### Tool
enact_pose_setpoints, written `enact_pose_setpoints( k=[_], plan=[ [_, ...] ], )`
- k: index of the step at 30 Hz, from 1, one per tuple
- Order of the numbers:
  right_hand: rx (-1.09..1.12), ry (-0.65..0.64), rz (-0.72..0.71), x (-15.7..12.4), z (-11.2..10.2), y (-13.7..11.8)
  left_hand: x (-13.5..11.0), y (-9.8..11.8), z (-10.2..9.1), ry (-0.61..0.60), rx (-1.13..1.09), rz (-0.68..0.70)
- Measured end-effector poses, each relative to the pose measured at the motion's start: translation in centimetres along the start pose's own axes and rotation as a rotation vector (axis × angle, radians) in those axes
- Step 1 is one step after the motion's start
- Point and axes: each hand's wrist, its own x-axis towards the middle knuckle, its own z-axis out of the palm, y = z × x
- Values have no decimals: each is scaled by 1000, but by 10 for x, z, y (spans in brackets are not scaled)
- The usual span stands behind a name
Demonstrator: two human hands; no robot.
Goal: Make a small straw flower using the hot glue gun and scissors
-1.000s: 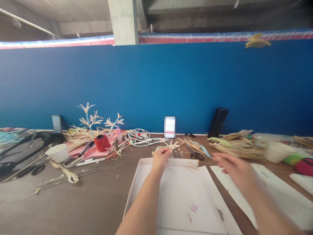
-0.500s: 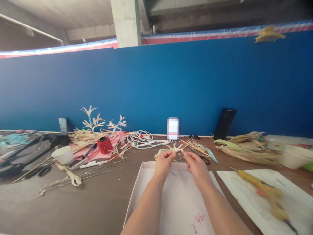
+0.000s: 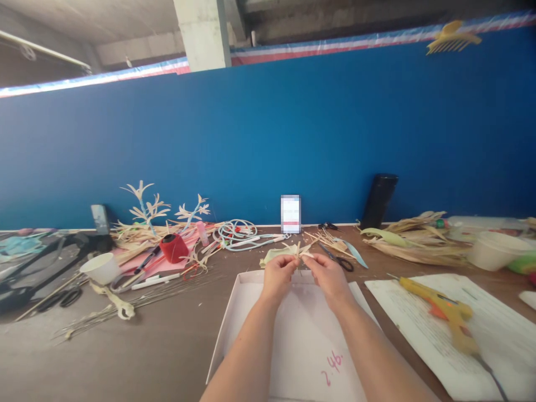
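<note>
Over the far end of a shallow white box point(image 3: 307, 329), my two hands meet around a small pale flower point(image 3: 298, 249) made of dried-husk strips. My left hand point(image 3: 280, 276) pinches it near its base, and a thin stem shows below the fingers. The fingertips of my right hand point(image 3: 330, 277) are closed on a petal at its right side. Just behind my left hand lies a pale green husk piece point(image 3: 268, 257). Dark-handled scissors point(image 3: 344, 263) rest on the table beyond my right hand.
On the right, a yellow glue gun point(image 3: 450, 312) lies on a printed sheet point(image 3: 389, 304), with dried husks point(image 3: 412, 245) behind. At left are a white cup point(image 3: 100, 269), red thread spool point(image 3: 173, 248), wires point(image 3: 138, 304) and finished husk flowers point(image 3: 151, 209). A phone point(image 3: 290, 215) leans on the blue partition point(image 3: 251, 139).
My right hand has moved left, closer to my left hand, and its fingertips now meet the flower's petal. The whole view has shifted slightly.
</note>
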Motion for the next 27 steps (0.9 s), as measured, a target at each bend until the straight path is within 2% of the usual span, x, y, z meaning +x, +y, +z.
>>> enact_pose_setpoints(
  k=[19,27],
  plan=[
    [-47,39,10,5,-4,5,2,-9,2,-6,46,70],
    [-37,34,24,6,-5,7,0,-6,2,9,131,153]
  ],
)
